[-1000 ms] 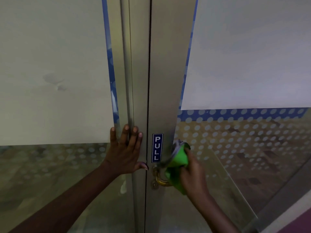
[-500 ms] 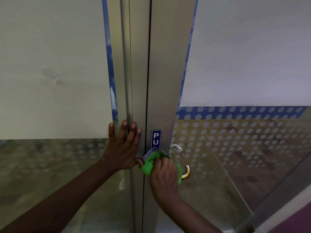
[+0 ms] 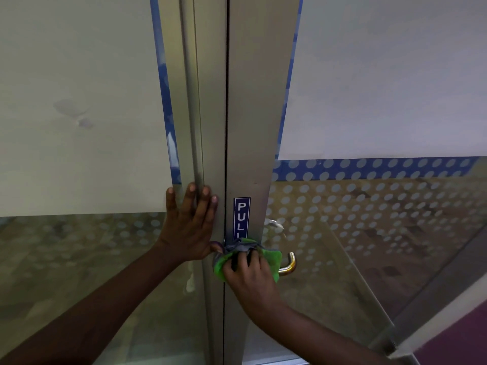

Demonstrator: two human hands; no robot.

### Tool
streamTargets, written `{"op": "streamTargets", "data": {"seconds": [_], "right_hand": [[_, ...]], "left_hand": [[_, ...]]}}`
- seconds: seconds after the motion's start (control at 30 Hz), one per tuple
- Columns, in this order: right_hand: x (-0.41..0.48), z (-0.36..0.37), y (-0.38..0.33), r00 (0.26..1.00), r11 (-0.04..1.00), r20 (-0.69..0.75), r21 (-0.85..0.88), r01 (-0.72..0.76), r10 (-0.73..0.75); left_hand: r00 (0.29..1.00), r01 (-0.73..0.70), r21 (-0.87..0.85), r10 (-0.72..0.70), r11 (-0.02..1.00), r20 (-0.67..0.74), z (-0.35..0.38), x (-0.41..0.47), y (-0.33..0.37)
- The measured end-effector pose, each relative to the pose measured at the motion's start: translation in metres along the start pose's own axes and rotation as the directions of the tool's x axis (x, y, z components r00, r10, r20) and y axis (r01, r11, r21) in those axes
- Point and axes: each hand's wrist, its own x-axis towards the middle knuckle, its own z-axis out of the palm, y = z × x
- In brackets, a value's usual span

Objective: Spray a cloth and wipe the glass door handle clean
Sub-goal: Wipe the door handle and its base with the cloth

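My right hand [image 3: 249, 272] is shut on a green cloth [image 3: 274, 260] and presses it against the metal frame of the right door, just below the blue PULL sticker [image 3: 242, 218]. The curved brass door handle [image 3: 288, 264] sticks out to the right of the cloth; only its end shows, the rest is hidden behind cloth and hand. My left hand [image 3: 191, 225] lies flat with fingers spread on the frame of the left door [image 3: 210, 127]. No spray bottle is in view.
Two glass doors with frosted upper panels and dotted film meet at a dark vertical seam [image 3: 226, 101]. The right door's glass [image 3: 369, 233] stands slightly ajar; a purple floor strip [image 3: 461, 338] shows at the lower right.
A second ago my right hand wiped the handle's outer right side. It then moved left with the cloth onto the door frame beside the seam, uncovering the handle's end. My left hand stayed put.
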Motion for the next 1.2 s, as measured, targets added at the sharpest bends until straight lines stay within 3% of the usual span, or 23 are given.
{"op": "streamTargets", "data": {"seconds": [0.23, 0.47, 0.73, 0.97, 1.2], "right_hand": [[-0.008, -0.004, 0.029, 0.944, 0.946, -0.071, -0.032, 0.321, -0.323], [-0.016, -0.013, 0.056, 0.818, 0.818, 0.003, 0.017, 0.575, -0.575], [-0.021, -0.020, 0.085, 0.702, 0.706, 0.143, -0.029, 0.707, -0.697], [-0.034, -0.015, 0.125, 0.673, 0.669, 0.189, -0.094, 0.737, -0.715], [-0.029, -0.021, 0.150, 0.650, 0.670, 0.221, 0.022, 0.742, -0.727]], "left_hand": [[1.000, 0.002, -0.002, -0.002, 1.000, 0.010, 0.000, 0.000, -0.001], [1.000, 0.003, 0.008, -0.003, 1.000, 0.007, -0.001, 0.000, -0.001], [1.000, 0.007, 0.017, -0.007, 1.000, 0.000, -0.002, 0.000, -0.001], [1.000, 0.016, 0.020, -0.016, 1.000, -0.020, 0.001, 0.001, 0.000], [0.999, 0.016, 0.014, -0.015, 1.000, -0.031, 0.001, 0.000, 0.000]]}}
